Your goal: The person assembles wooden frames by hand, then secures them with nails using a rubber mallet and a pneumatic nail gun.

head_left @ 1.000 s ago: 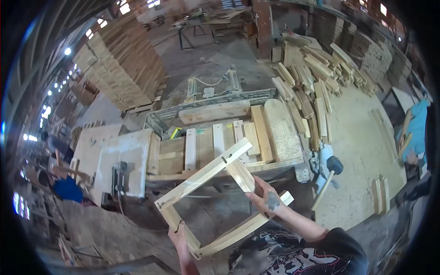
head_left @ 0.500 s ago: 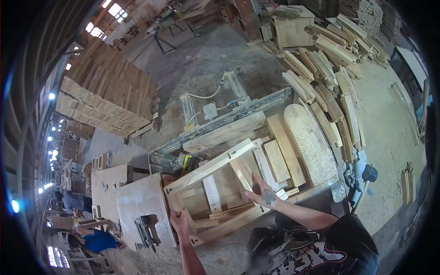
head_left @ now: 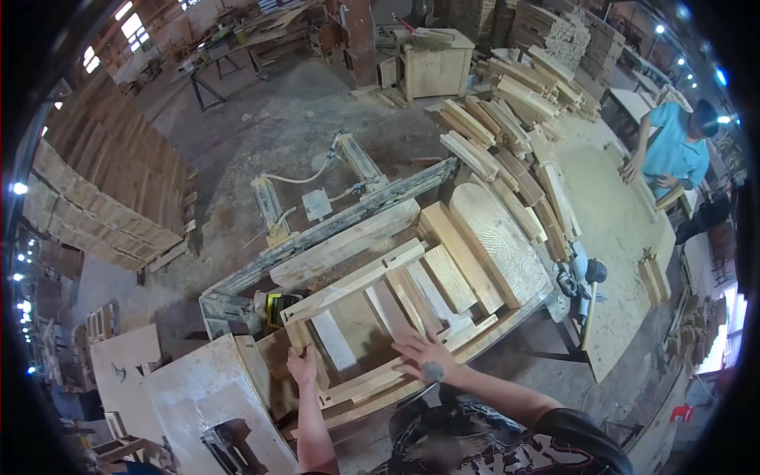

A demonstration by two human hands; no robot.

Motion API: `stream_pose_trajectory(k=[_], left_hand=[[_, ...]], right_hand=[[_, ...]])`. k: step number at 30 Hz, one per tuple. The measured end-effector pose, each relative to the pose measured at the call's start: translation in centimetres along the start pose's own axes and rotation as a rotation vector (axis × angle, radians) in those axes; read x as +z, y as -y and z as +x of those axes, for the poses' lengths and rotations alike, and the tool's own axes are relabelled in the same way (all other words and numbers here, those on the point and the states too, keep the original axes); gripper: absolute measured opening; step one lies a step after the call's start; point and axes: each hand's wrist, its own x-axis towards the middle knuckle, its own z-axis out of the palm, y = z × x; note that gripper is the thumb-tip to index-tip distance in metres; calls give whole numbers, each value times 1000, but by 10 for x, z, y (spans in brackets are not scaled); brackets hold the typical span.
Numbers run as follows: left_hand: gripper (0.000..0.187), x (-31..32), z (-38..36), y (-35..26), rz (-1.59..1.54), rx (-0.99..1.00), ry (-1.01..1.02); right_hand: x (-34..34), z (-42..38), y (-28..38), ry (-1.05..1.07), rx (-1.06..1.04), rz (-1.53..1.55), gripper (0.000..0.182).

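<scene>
A wooden frame (head_left: 353,282) over the middle of a bench (head_left: 321,238)
The left hand (head_left: 302,366) gripped the frame's end; the right hand (head_left: 427,358) was open, fingers spread, at its near rail. A mallet (head_left: 591,297) lay right of the bench.

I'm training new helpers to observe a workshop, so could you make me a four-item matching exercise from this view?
Column 1
1. left hand
2. mallet
3. co-worker's shirt
4. tall stack of timber

Column 2
A. turquoise
B. standing in the upper left of the picture
C. dark head, pale handle
D. at the left end of the wooden frame

Right pairs: 1-D, 2-C, 3-A, 4-B
</scene>
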Motion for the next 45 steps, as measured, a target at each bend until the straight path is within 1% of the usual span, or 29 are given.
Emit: stream_pose_trajectory(k=[1,5,8,10,13,14,15,17,18,19,20,21,22,24,26,27,28,29,31,33,35,36,37,38,39,40,41,42,45], left_hand=[[39,1,7,6,20,15,-7],[47,7,26,1,44,16,-5],[51,15,16,-7,11,-18,-41],[53,23,4,-7,47,-59,-7],[52,42,-19,-9,35,-96,-10],[52,48,-26,-12,57,-124,-10],[52,61,-30,-11,85,-117,10],[52,70,-35,-17,75,-133,-20],[51,67,-38,-23,47,-152,-67],[47,56,-40,-31,24,-263,108],[46,26,-50,-51,-52,-330,146],[47,51,-51,-29,-68,-247,179],[47,19,-75,-50,-154,-285,97],[47,28,-119,-50,-140,-168,-276],[41,-13,-177,-69,-359,-117,-415],[41,-22,-202,-70,-343,-147,-433],[32,-31,-229,-67,-345,-153,-549],[24,-33,-253,-59,-348,-145,-661],[28,-22,-287,-16,-510,-546,-532],[41,-17,-308,44,-960,-829,-553],[47,-17,-315,121,-1043,-873,-669],[49,-29,-311,151,-1238,-850,-742],[45,-48,-303,175,-1290,-894,-803],[47,-63,-295,204,-1268,-846,-818],[55,-71,-285,249,-1306,-802,-952],[59,-95,-276,273,-1192,-772,-883],[64,-107,-269,289,-1184,-716,-948],[70,-123,-247,301,-1391,-615,-920],[71,-148,-181,262,-1031,-703,-905]], right_hand=[[15,-2,0,0,3,-32,51],[46,8,-7,72,133,-158,43],[49,2,-12,235,230,-238,42],[41,-8,-19,259,205,-283,41],[35,-20,-35,220,283,-307,40],[46,-34,-55,257,226,-321,40],[63,-52,-84,97,329,305,40],[39,-32,-82,116,354,429,37],[-1,-22,-48,211,201,-68,33],[-26,-16,-20,110,126,-12,30],[-35,-30,-20,71,35,36,27],[-45,-44,-20,35,-59,80,24],[-56,-68,-17,13,-11,120,19],[-65,-133,-55,21,29,176,17],[-71,-167,-85,108,146,178,20],[-72,-183,-96,141,220,169,21],[-72,-193,-109,174,275,160,23],[-70,-200,-123,198,322,154,24],[-68,-202,-148,235,426,159,27],[-65,-201,-180,241,537,180,30],[-60,-201,-213,232,663,225,33],[-57,-200,-233,222,714,257,34],[-53,-205,-246,201,788,292,35],[-49,-207,-261,183,848,335,37],[-44,-213,-275,157,905,380,38],[-38,-217,-287,129,934,432,40],[-33,-228,-297,93,966,479,41],[-26,-235,-303,54,990,527,42],[1,-264,-318,-103,1046,664,47]])
